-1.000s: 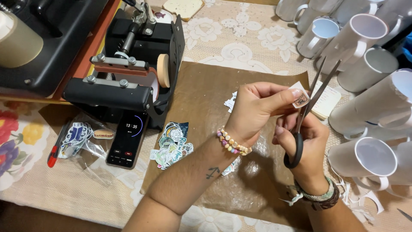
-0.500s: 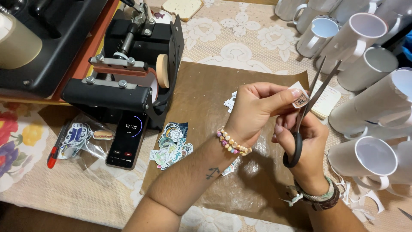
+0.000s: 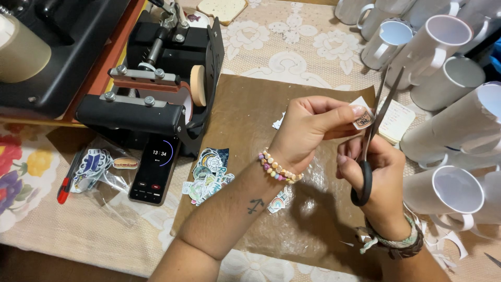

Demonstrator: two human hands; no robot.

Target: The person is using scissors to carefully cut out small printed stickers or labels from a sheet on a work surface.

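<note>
My left hand (image 3: 312, 130) pinches a small white sticker cutout (image 3: 362, 116) between thumb and fingers, held up over a brown sheet (image 3: 250, 120). My right hand (image 3: 377, 172) grips black-handled scissors (image 3: 371, 137), blades slightly apart beside the sticker's right edge. A pile of cut stickers (image 3: 209, 175) lies on the brown sheet near my left forearm. One small rainbow sticker (image 3: 278, 201) rests under my left wrist.
A black mug press machine (image 3: 156, 89) stands at left, with a phone (image 3: 155, 169) showing a timer in front of it. A clear bag of stickers (image 3: 96, 167) and a red pen (image 3: 67, 180) lie left. Several white mugs (image 3: 449, 99) crowd the right side. Paper scraps (image 3: 443, 243) lie near my right wrist.
</note>
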